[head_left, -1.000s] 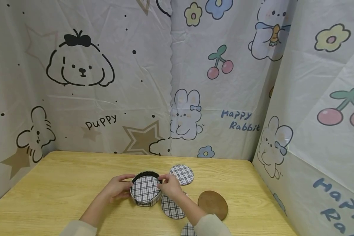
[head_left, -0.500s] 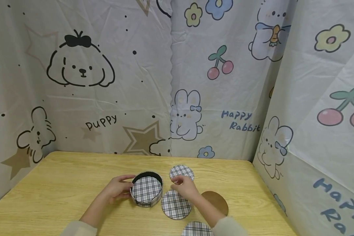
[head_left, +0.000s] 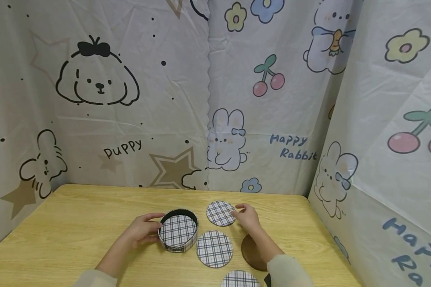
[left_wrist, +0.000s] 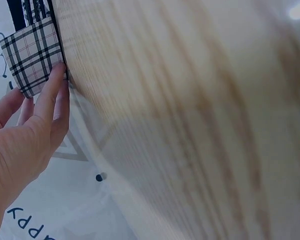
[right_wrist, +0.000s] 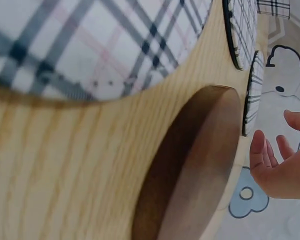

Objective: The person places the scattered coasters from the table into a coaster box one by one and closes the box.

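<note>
My left hand (head_left: 145,228) holds the left side of a round plaid coaster holder (head_left: 177,247), fingers and thumb against its wall. In the left wrist view the fingertips (left_wrist: 57,71) span the wall of the holder. Inside it, below the dark inner rim, lies a plaid coaster (head_left: 178,230). My right hand (head_left: 249,217) is at the right edge of the far plaid coaster (head_left: 220,213), fingers loosely bent. The right wrist view shows a gap between thumb and fingers, with nothing held.
Another plaid coaster (head_left: 214,248) lies right of the holder, and one more (head_left: 240,280) is cut off at the bottom edge. A brown round disc (head_left: 252,252) lies partly under my right forearm. Printed cloth (head_left: 172,119) hangs behind the wooden table (head_left: 104,207).
My right hand has moved away from the holder, rightward over the coasters, to the far coaster's right edge. My left hand has stayed on the holder.
</note>
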The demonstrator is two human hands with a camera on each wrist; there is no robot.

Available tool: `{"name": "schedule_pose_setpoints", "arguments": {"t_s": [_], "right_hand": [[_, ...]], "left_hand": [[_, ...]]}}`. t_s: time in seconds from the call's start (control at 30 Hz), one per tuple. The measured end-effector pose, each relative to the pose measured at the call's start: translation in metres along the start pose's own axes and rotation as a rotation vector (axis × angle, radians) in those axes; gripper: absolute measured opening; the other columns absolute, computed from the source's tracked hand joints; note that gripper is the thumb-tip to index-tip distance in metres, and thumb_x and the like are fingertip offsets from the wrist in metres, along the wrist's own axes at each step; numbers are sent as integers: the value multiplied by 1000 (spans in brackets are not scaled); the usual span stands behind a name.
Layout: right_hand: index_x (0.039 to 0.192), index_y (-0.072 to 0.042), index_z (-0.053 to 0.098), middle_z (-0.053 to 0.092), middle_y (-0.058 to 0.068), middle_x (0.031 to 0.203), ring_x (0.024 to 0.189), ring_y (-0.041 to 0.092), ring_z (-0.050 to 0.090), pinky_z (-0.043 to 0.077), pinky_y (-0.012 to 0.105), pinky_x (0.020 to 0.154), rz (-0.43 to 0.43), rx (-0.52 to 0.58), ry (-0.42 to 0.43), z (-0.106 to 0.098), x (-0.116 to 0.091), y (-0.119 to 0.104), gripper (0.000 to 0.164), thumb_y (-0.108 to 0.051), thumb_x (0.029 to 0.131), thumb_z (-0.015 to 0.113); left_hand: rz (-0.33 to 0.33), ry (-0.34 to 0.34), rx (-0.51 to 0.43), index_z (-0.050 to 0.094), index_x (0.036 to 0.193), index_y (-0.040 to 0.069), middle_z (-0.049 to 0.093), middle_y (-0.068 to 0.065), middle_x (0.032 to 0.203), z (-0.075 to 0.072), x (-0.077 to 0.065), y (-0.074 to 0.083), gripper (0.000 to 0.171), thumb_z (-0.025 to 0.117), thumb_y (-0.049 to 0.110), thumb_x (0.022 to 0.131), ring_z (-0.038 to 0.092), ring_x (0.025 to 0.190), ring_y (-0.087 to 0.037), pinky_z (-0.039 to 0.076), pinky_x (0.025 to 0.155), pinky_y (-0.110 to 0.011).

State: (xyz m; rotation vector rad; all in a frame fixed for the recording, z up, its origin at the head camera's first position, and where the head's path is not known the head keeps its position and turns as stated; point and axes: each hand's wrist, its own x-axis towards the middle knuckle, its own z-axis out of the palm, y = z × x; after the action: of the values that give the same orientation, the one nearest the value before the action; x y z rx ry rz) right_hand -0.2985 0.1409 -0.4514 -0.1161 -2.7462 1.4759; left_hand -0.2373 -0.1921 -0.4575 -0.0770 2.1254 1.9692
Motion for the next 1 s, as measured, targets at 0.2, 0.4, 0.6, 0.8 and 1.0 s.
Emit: {"name": "schedule_pose_setpoints", "arguments": {"t_s": [0.2,0.4,0.6,0.8,1.0], "right_hand": [[118,3,57,59,15,94,79,21,54,44,28,62,0,-25,26,4,6,4,41,-20,85,66],[119,4,56,59,21,106,91,29,57,49,36,72,37,-21,47,8,12,6,44,-22,85,66],[119,6,56,58,25,115,101,35,57,49,43,82,55,-8,56,9,15,9,46,-22,84,67],[120,5,55,58,25,115,101,35,58,50,43,81,62,-13,45,11,16,11,47,-23,84,66],[119,6,55,58,26,115,103,37,58,49,45,84,62,-24,48,14,18,12,47,-23,84,66]], "left_hand": [[0,-13,-7,38,138,-7,56,-28,121,0,-1,1,49,52,5,92,64,92,-19,55,76,-39],[6,-18,-12,38,137,-7,55,-28,122,0,0,1,49,52,5,92,64,92,-19,55,76,-39],[2,-22,-7,37,138,-7,55,-28,122,-1,0,1,50,52,5,91,64,91,-19,55,76,-39],[10,-30,-4,38,138,-6,57,-25,121,-2,1,0,50,53,7,92,64,92,-18,55,76,-39],[14,-37,-1,38,138,-6,57,-25,122,-3,1,-1,51,54,7,92,64,92,-18,55,75,-38]]}}
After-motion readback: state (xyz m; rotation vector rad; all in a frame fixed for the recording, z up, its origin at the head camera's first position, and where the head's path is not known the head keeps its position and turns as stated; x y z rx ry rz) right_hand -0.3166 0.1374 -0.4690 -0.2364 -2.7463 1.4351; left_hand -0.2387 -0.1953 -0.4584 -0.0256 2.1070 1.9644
